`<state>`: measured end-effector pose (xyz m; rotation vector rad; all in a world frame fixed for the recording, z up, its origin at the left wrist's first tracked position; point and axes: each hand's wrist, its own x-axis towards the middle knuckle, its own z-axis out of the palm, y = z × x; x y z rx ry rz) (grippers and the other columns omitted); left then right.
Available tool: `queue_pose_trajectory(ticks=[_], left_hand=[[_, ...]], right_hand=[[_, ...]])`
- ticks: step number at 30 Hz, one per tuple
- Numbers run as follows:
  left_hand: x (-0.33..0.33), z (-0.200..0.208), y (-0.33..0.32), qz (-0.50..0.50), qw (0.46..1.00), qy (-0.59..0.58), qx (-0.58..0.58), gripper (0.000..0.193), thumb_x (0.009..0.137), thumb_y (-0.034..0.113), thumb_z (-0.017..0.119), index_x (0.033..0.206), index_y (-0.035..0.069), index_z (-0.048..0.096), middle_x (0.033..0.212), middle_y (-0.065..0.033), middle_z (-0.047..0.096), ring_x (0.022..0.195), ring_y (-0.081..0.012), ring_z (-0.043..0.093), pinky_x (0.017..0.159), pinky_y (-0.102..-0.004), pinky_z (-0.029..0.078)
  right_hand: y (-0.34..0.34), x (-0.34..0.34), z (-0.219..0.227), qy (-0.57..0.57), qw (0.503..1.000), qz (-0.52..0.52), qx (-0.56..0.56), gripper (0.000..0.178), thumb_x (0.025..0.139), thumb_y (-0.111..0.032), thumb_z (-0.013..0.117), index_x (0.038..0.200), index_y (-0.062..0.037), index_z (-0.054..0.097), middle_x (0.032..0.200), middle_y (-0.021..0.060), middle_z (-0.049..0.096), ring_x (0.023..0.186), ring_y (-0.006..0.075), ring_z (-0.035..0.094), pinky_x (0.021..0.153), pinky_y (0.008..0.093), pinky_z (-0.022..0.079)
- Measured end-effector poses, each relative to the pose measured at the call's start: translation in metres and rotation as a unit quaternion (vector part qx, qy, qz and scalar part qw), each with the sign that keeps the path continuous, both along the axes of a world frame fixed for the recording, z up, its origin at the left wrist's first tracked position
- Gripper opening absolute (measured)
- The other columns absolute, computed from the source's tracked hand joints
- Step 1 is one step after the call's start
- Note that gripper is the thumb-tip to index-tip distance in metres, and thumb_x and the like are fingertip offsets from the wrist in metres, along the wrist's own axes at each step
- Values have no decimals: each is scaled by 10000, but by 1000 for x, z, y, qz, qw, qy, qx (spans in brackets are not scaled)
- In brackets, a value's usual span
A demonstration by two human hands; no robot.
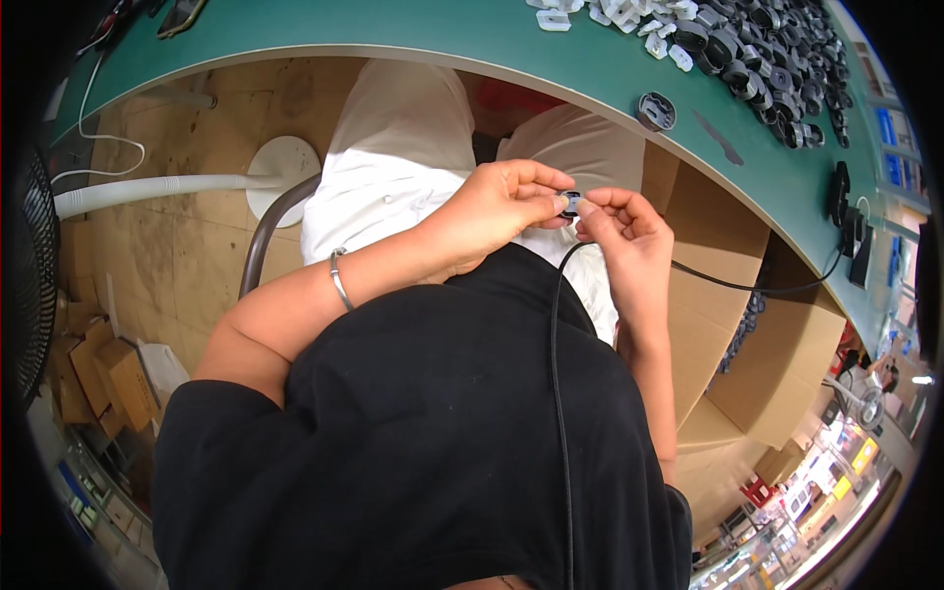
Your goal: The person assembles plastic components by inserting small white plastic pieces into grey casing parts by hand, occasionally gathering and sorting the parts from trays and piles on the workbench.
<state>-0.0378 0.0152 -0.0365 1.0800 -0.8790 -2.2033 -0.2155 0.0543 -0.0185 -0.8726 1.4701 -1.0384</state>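
Over my lap, my left hand [499,206] and my right hand [629,228] meet at one small dark plastic part [570,204] with a pale inside. The left thumb and fingers pinch its left side. From the other side, the right thumb and fingertips press on it. Fingers cover most of the part, so its exact kind cannot be made out. Close by, at the table's near edge, lies a round dark housing [656,112] with its hollow side up.
A green table [393,22] curves across the top. It bears a heap of black plastic housings [767,69] and white plastic pieces [629,14]. An open cardboard box [716,231] stands right of my knees. A black cable [557,354] runs down my front. A fan [34,285] is at far left.
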Motion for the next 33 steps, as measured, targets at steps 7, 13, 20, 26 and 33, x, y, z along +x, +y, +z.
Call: queue_pose_trajectory(ticks=[7,13,20,26,33], left_hand=[[1,-6,-1,3,993,56,101,341,978,135,601,1253,-55,535,1142,-121,631,1054,-183,646,978,-287,520],[2,-10,0,6,994,55,98,342,981,144,597,1257,-50,535,1140,-117,627,1054,-179,645,971,-277,519],[-1,-6,1,3,998,31,54,304,989,111,565,1249,-45,545,1141,-112,633,1048,-171,645,971,-270,513],[0,-5,2,4,1000,4,22,306,990,111,561,1255,-42,546,1121,-102,642,1035,-149,640,949,-266,512],[0,-6,3,-15,1000,-9,13,309,989,117,568,1263,-25,548,1068,-88,665,1014,-140,639,910,-260,509]], right_hand=[[-7,-21,-8,-155,982,5,104,191,908,-139,701,986,29,653,840,78,691,681,123,652,663,250,557],[-5,-22,-9,-144,985,9,90,182,895,-82,698,1009,50,646,862,90,698,704,131,664,686,255,562],[0,-10,-6,60,997,42,4,163,864,25,686,1022,58,664,899,70,702,771,86,648,728,223,528],[-1,-6,-7,60,997,42,9,157,865,27,680,1019,57,672,891,56,702,774,70,633,733,217,522],[-4,-5,-4,110,991,70,43,120,857,21,680,974,45,693,854,55,711,755,76,638,724,235,526]])
